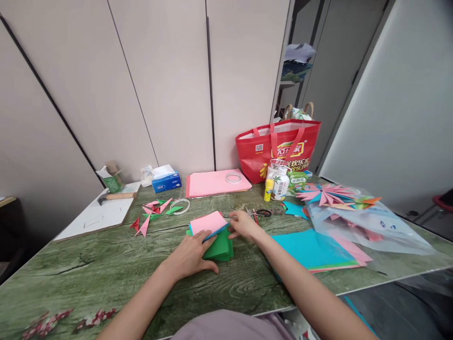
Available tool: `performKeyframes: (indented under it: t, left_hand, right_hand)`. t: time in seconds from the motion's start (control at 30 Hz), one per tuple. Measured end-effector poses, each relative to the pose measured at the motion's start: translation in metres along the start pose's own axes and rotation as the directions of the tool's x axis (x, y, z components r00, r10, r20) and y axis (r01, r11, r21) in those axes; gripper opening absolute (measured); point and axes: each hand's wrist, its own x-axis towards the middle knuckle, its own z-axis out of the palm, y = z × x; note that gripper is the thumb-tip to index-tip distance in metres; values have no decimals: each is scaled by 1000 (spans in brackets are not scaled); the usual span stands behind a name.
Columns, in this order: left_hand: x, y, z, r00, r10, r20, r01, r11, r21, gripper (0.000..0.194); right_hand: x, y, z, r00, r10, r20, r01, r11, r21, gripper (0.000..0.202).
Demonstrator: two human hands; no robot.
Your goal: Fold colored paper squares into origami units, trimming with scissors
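A small stack of coloured paper lies in front of me, with a pink sheet (209, 222) on top, blue edges below it and green paper (220, 248) sticking out towards me. My left hand (187, 255) rests on the stack's near left side, its fingers laid over the paper and its thumb spread away on the table. At the right edge of the stack, my right hand (243, 225) has its fingers curled together at the green paper's corner. Its fingertips are partly hidden. Just beyond that hand are scissors (264, 213) with dark handles.
Folded pink, red and green paper pieces (152, 211) and a tape roll (180, 206) lie left. A glue stick (268, 190), bottle (280, 183) and red bag (253, 156) stand behind. Blue sheets (311, 248) and a plastic bag (375, 231) with a paper star (327, 193) are right.
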Motion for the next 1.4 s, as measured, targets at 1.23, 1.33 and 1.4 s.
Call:
performKeyframes:
  t: [1.23, 1.33, 1.4]
  left_hand:
    - [5, -22, -3, 934, -281, -219, 192, 915, -355, 33]
    - [5, -22, -4, 933, -284, -221, 197, 916, -349, 34]
    - [4, -22, -3, 931, -284, -231, 194, 918, -346, 34]
  right_hand:
    - [0, -14, 0, 957, 247, 153, -264, 959, 102, 10]
    - [-4, -6, 12, 960, 232, 158, -234, 972, -3, 11]
    - [-4, -2, 15, 975, 191, 114, -185, 981, -61, 11]
